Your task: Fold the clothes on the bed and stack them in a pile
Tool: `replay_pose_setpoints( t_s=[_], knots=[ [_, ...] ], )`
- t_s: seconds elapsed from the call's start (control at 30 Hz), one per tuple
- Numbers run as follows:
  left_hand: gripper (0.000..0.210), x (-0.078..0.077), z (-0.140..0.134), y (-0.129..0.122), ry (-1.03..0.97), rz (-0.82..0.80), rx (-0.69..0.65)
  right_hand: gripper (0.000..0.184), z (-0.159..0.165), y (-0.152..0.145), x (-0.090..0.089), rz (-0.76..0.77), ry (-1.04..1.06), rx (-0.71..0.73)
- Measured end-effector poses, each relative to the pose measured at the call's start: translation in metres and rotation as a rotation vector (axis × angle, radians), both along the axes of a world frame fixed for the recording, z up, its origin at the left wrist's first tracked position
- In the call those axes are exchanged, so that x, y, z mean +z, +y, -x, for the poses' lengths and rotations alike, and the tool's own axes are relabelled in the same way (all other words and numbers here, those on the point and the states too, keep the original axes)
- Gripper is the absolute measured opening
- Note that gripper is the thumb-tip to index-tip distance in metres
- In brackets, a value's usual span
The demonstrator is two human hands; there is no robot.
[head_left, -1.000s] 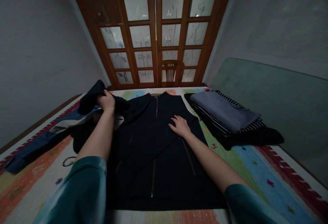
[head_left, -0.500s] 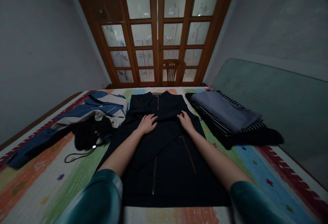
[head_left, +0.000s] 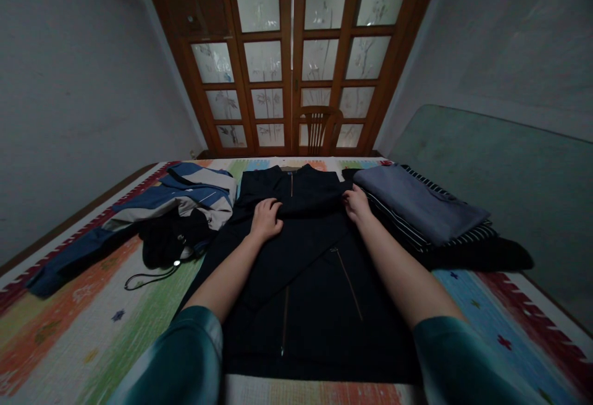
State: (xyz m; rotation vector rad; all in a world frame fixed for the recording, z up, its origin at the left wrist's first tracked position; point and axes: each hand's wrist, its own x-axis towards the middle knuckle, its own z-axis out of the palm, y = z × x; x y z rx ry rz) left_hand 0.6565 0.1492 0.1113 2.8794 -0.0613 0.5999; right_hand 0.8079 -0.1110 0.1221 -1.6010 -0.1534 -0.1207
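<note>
A black zip-up jacket (head_left: 315,306) lies spread out in front of me with its collar at the far end. One of its sleeves is folded across the chest. My left hand (head_left: 266,220) rests on this folded fabric, left of the front zip, with its thumb apart from the bent fingers. At the jacket's right edge, my right hand (head_left: 356,204) has its fingers closed on the end part of the sleeve (head_left: 319,200). Its fingertips are partly hidden by the cloth and the hand itself.
On the right lies a stack of folded clothes (head_left: 417,201), grey on top with striped and black ones below. A blue and light grey jacket (head_left: 185,192) and a black item with a cord loop (head_left: 162,241) lie left. A wooden chair (head_left: 317,127) stands beyond the striped cloth (head_left: 152,318).
My right hand has moved right, drawing the sleeve fabric out to the jacket's right edge. My left hand stays on the jacket, its fingers closer together. The view has shifted slightly.
</note>
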Motion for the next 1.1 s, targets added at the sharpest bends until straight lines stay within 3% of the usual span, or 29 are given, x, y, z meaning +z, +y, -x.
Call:
replay_pose_setpoints(
  t_s=[0.13,0.23,0.37,0.47,0.57,0.67,0.8,0.93,1.0,1.1],
  knots=[
    [0.062,0.016,-0.003,0.025,-0.083,-0.036,0.280,0.028,0.008,-0.031,0.014,-0.375,0.005,-0.019],
    [0.045,0.023,-0.007,0.048,0.049,-0.094,0.265,0.023,0.020,-0.047,0.014,-0.384,0.016,-0.004],
    [0.024,0.024,-0.006,0.069,0.135,-0.135,0.269,0.011,0.030,-0.062,0.007,-0.222,0.016,-0.025],
    [0.024,0.027,-0.001,0.076,0.062,-0.112,0.394,0.020,0.034,-0.073,0.007,-0.124,-0.031,0.013],
    [0.023,0.032,0.003,0.078,0.074,-0.151,0.395,0.029,0.038,-0.080,0.007,0.046,-0.013,0.104],
    [0.026,0.034,0.004,0.075,0.159,-0.220,0.332,0.031,0.045,-0.075,0.004,0.307,0.053,0.202],
    [0.042,0.029,0.002,0.062,0.128,-0.242,0.195,0.052,0.058,-0.057,0.001,0.801,0.013,0.308],
    [0.038,0.025,-0.001,0.045,0.190,-0.266,0.079,0.041,0.063,-0.038,0.013,1.138,0.012,0.380],
    [0.030,0.026,-0.002,0.039,0.233,-0.272,0.110,0.032,0.063,-0.032,0.025,1.173,-0.029,0.339],
    [0.025,0.029,-0.002,0.039,0.230,-0.260,0.202,0.029,0.072,-0.030,0.048,1.146,-0.269,0.095]
  ],
)
